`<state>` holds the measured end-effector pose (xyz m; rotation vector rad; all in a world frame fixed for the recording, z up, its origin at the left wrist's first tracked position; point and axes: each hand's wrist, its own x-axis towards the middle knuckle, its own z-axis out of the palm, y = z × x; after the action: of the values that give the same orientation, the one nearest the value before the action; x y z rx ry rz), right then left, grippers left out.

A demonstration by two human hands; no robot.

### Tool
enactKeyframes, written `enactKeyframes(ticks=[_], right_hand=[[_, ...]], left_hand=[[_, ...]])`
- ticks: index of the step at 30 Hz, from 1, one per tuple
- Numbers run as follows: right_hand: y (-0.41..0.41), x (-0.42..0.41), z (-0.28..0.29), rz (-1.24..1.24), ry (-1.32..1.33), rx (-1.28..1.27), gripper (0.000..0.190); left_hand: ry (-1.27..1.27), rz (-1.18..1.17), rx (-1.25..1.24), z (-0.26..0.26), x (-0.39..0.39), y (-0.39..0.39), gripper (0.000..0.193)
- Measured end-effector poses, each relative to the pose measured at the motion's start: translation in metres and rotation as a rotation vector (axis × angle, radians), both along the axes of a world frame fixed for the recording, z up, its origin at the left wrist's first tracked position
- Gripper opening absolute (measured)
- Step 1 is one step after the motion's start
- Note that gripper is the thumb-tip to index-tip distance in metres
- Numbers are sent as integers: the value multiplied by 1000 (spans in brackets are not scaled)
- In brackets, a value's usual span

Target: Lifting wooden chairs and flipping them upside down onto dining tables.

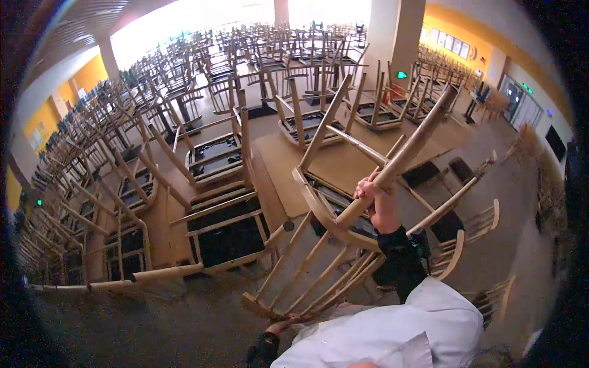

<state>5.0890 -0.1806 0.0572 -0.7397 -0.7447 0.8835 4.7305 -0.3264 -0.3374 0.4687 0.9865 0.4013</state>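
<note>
Before me is an upturned wooden chair [343, 234], its legs pointing up and its spindled back hanging down towards me. My right hand [375, 198] is closed around one thick leg of it, just above the seat frame. Low in the view, my left hand [280, 324] grips the top rail of the chair's back, partly hidden by the rail. The seat's underside is dark and lies by the near end of a light wooden table [285, 175]; whether it touches the tabletop I cannot tell.
More upturned chairs [214, 156] stand on tables to the left and ahead, in long rows. Upright chairs with dark seats [448, 225] stand on the floor at the right. A square pillar [398, 41] rises behind the table. Stacked chairs [550, 202] line the right wall.
</note>
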Motion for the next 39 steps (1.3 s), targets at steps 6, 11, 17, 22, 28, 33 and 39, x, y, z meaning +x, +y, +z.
enactKeyframes(ticks=[6, 11, 17, 22, 28, 33, 39], right_hand=[[39, 29, -3, 11, -183, -89, 13], [90, 81, -20, 81, -229, -57, 12], [144, 100, -64, 124, -529, -127, 11], [178, 107, -138, 64, -632, -145, 13], [182, 147, -139, 156, -592, -75, 17], [178, 164, -197, 183, -668, -84, 24], [177, 164, -201, 250, -613, 1, 35]], left_hand=[[-179, 48, 6, 41, 91, 8, 24], [334, -111, 194, 55, 160, 44, 21], [382, -67, 41, 48, 225, 91, 27], [176, 72, 132, 47, 232, 116, 69], [185, 99, 137, 65, 237, 114, 58], [233, 107, 365, 75, 263, 151, 48], [185, 273, 972, 242, 366, 219, 62]])
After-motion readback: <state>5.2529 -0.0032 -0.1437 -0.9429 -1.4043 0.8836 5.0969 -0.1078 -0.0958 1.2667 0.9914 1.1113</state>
